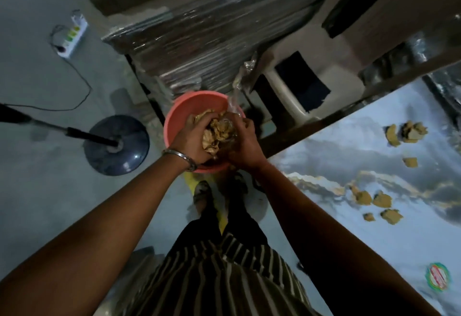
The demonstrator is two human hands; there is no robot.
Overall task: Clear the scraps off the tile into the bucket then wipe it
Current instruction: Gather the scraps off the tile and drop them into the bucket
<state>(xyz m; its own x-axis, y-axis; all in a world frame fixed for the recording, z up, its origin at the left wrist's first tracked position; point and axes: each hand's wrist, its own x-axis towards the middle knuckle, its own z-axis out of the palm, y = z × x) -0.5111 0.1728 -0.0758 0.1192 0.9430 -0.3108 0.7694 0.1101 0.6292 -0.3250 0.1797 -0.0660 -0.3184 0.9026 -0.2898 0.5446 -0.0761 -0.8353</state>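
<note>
Both hands, left (193, 138) and right (243, 145), clutching scraps (218, 133) over bucket (189, 106).

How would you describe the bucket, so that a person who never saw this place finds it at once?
Start from the glossy blue-grey tile on the right and look past its left corner, down to the floor. The bucket stands there under both hands, next to a dark round stand base. It is the only pink, open container, with tan scraps inside.

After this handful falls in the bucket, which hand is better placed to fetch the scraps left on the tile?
Probably the right hand. Both hands hold scraps over the bucket, but the tile and its leftover scraps lie on the right; the left hand would cross over.
</note>
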